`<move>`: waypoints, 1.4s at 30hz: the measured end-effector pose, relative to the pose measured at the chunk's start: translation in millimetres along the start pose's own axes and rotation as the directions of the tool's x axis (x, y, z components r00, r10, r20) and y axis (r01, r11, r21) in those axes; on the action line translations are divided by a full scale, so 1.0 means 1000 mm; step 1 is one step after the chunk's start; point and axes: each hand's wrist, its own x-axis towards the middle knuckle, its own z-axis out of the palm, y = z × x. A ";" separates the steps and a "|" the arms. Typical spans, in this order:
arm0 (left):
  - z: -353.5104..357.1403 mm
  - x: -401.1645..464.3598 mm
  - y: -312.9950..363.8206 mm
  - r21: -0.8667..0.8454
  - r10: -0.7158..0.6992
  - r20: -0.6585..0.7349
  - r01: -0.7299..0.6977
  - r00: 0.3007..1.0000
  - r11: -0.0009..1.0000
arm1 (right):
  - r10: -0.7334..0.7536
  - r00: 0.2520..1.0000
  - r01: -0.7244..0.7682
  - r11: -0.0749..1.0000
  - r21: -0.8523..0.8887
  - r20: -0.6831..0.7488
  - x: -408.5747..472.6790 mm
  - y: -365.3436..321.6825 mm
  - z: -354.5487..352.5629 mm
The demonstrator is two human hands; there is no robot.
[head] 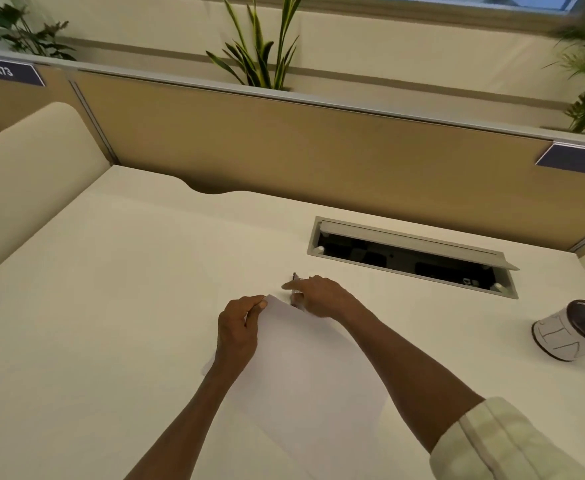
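A white sheet of paper lies on the white desk in front of me, its far left corner lifted. My left hand pinches that far corner between thumb and fingers. My right hand is just beyond the paper's far edge, its fingers curled round a small pen-like object whose dark tip sticks up past the hand. Most of that object is hidden by the hand and the paper.
An open cable hatch with a raised grey lid is sunk into the desk at the right. A white cup with a dark opening lies on its side near the right edge. A tan partition walls off the back, with plants behind it.
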 end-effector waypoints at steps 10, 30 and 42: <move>0.006 0.011 0.001 -0.004 0.006 -0.010 -0.006 1.000 1.000 | 0.043 0.996 -0.056 0.983 -0.174 -0.078 -0.010 0.016 0.005; 0.015 0.021 0.081 0.042 0.112 0.204 -0.123 0.973 0.992 | 0.290 0.957 -0.089 0.269 0.959 0.008 -0.119 0.069 -0.037; 0.029 0.011 0.171 0.207 0.074 0.488 -0.198 0.870 0.958 | 0.314 0.947 -0.045 0.342 0.939 -0.069 -0.197 0.058 -0.082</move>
